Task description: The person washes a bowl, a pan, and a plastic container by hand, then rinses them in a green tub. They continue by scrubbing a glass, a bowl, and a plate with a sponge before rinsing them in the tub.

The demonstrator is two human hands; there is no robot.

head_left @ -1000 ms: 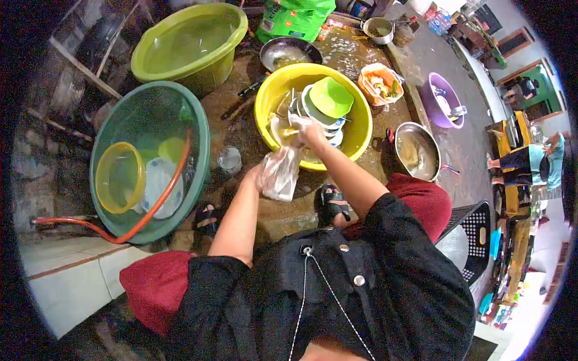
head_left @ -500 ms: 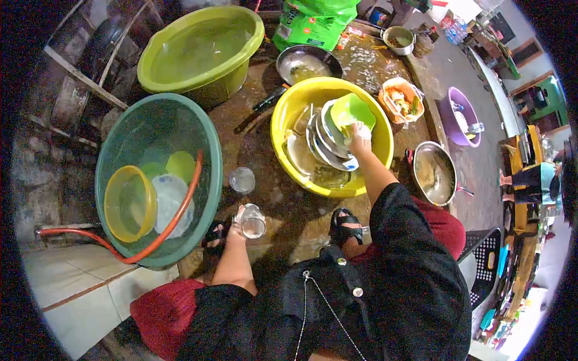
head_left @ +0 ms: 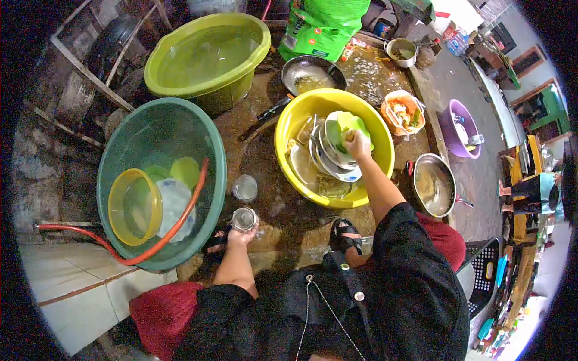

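Note:
My left hand (head_left: pixel 242 235) is wrapped round a clear drinking glass (head_left: pixel 244 218), its mouth facing up toward me. Just beyond it another clear glass (head_left: pixel 245 188) stands on the wet floor. My right hand (head_left: pixel 357 146) reaches into the yellow basin (head_left: pixel 288 180), fingers bent together at a bright green bowl (head_left: pixel 341 122). Whatever those fingers pinch is hidden or too small to name. Beneath the bowl, several white plates (head_left: pixel 344 174) lean stacked, with more dishes and murky water around them.
At left, a big green tub (head_left: pixel 219 174) holds a yellow container (head_left: pixel 114 207), dishes and an orange hose (head_left: pixel 180 224). Behind it stands an olive tub (head_left: pixel 235 84) of water. Around the basin are a wok (head_left: pixel 310 75), an orange scrap bowl (head_left: pixel 400 114), a pan (head_left: pixel 433 185) and a purple basin (head_left: pixel 448 129).
My left hand has turned the glass more upright and shifted it slightly left. My right hand has moved a little lower with the green bowl's area, its fingers more curled. The view has tilted slightly.

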